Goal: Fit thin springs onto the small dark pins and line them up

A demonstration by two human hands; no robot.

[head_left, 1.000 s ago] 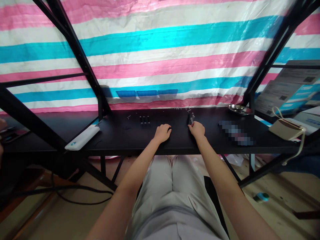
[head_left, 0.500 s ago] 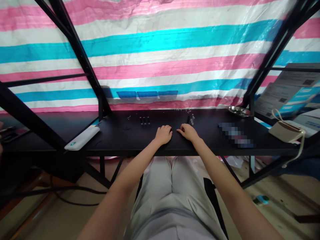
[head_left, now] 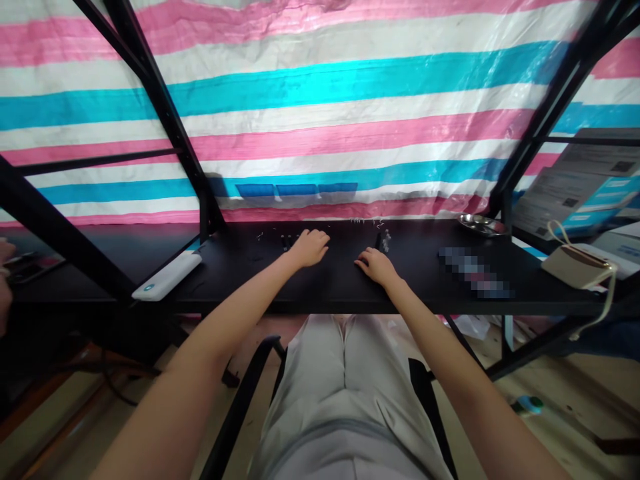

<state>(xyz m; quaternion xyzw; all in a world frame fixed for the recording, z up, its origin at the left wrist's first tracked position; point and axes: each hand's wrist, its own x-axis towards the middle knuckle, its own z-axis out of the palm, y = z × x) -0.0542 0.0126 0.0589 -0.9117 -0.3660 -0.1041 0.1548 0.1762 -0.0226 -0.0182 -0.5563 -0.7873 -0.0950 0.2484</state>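
My left hand (head_left: 311, 248) is over the black table, palm down, its fingers loosely extended to the right with nothing seen in them. Just left of it, partly covered by the hand, stand small black cylinders with light ends (head_left: 283, 243). My right hand (head_left: 379, 265) rests on the tabletop with its fingers curled in and the thumb pointing left; whatever lies between them is too small to make out. Behind this hand are a small upright black piece (head_left: 379, 241) and a cluster of little pale metal parts (head_left: 386, 241).
Thin wire-like bits (head_left: 367, 222) lie along the table's (head_left: 240, 283) back edge. A white box-shaped device (head_left: 167, 277) sits left; a metal dish (head_left: 483, 225), a blurred-out item (head_left: 475, 272) and a beige bag (head_left: 577, 265) are right. Another person's hand (head_left: 4, 280) shows far left.
My left hand has moved left and away from me, over toward the row of small black cylinders, covering part of it. My right hand has stayed nearly in place.
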